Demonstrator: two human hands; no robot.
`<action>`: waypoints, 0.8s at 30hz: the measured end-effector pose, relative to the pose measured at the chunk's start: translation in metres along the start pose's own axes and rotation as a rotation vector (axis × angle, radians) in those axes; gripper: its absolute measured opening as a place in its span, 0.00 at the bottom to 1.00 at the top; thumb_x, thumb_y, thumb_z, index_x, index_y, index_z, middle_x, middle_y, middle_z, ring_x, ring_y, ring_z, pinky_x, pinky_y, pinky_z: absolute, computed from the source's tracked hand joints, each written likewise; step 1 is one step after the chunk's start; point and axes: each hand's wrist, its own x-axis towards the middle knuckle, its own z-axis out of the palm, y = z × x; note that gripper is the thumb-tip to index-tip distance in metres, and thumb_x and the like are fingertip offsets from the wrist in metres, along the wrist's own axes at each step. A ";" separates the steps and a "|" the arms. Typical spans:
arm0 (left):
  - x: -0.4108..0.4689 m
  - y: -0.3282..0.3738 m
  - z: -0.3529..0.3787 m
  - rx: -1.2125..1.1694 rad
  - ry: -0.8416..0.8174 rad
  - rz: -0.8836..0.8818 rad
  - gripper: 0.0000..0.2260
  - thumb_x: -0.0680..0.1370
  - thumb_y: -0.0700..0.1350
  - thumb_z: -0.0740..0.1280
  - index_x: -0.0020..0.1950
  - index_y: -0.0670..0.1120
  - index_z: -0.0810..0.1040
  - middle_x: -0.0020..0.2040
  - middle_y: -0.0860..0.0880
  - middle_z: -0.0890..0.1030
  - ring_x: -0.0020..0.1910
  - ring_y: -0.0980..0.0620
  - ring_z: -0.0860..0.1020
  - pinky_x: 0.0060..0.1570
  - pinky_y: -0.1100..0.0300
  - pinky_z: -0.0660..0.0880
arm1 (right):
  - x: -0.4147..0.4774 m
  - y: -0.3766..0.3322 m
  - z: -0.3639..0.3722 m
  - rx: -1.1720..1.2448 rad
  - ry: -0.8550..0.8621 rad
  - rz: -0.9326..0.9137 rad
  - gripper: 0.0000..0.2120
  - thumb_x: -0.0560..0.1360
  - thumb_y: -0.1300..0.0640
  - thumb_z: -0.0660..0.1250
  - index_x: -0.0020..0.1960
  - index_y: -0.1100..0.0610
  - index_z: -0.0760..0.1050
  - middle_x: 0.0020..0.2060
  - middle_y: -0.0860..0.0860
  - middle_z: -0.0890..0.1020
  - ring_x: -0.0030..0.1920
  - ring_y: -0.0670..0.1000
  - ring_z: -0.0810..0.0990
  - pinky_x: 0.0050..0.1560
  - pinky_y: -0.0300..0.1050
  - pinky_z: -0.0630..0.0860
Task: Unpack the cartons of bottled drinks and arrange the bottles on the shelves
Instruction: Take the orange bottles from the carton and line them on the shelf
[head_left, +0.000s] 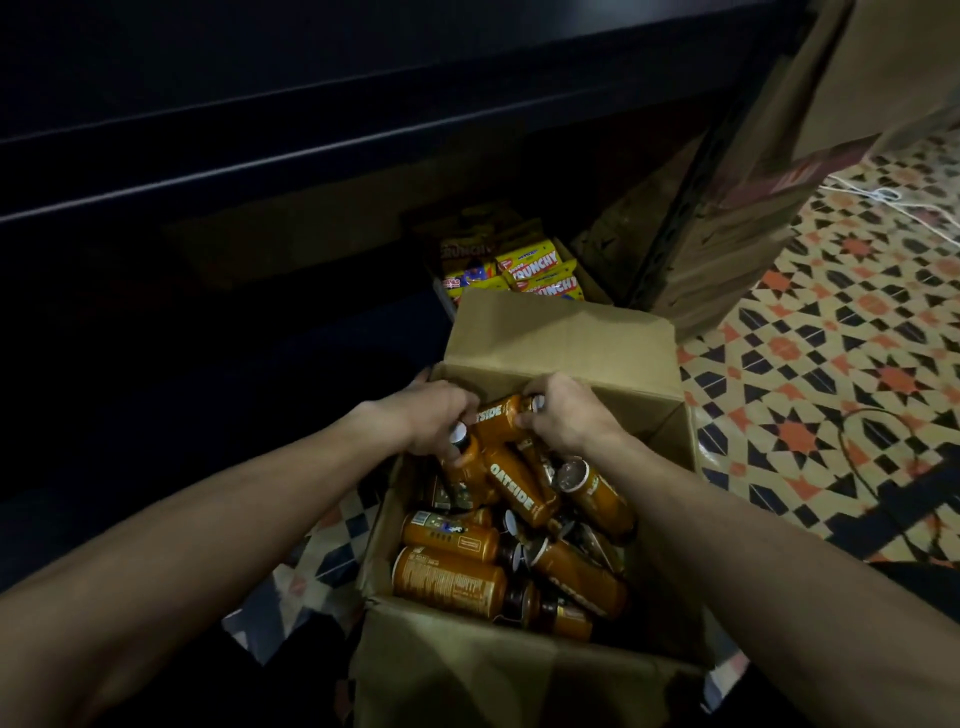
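Orange-brown bottles (452, 538) with white OATSIDE lettering are heaped on their sides in an open carton (561, 338) on the tiled floor (831, 364). A slanted bottle (467, 470) is gripped near its cap by the left hand (431, 415); a crosswise bottle (501, 415) is clasped by the curled right hand (566, 410).

A tiled floor (831, 364) is seen, patterned with stars in cream, orange and dark blue. An open cardboard carton (561, 332) filled with orange bottles (452, 577) is set on it. Just behind the carton, a box of yellow snack packs (524, 270) is placed. Tall brown cartons (753, 223) are stood at the upper right. A white cord (883, 195) and a black cable (852, 441) are laid across the tiles.
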 end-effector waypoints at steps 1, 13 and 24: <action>-0.005 0.000 0.001 -0.042 0.014 -0.002 0.14 0.73 0.48 0.74 0.53 0.52 0.71 0.53 0.52 0.74 0.58 0.51 0.73 0.59 0.53 0.66 | -0.003 -0.003 -0.003 -0.022 0.013 -0.038 0.22 0.78 0.54 0.72 0.70 0.55 0.74 0.63 0.54 0.79 0.62 0.55 0.78 0.61 0.51 0.76; -0.091 -0.028 -0.054 -0.445 0.318 0.076 0.14 0.72 0.49 0.76 0.55 0.54 0.79 0.48 0.55 0.82 0.48 0.60 0.80 0.49 0.61 0.78 | -0.047 -0.027 -0.014 0.018 0.267 -0.300 0.24 0.77 0.56 0.73 0.71 0.56 0.72 0.64 0.56 0.79 0.66 0.57 0.76 0.62 0.52 0.75; -0.185 -0.033 -0.112 -0.378 0.475 -0.028 0.15 0.73 0.57 0.74 0.55 0.52 0.81 0.46 0.55 0.84 0.44 0.61 0.82 0.47 0.61 0.81 | -0.095 -0.078 -0.037 0.281 0.421 -0.543 0.18 0.75 0.57 0.75 0.64 0.53 0.78 0.58 0.47 0.82 0.60 0.47 0.78 0.61 0.48 0.78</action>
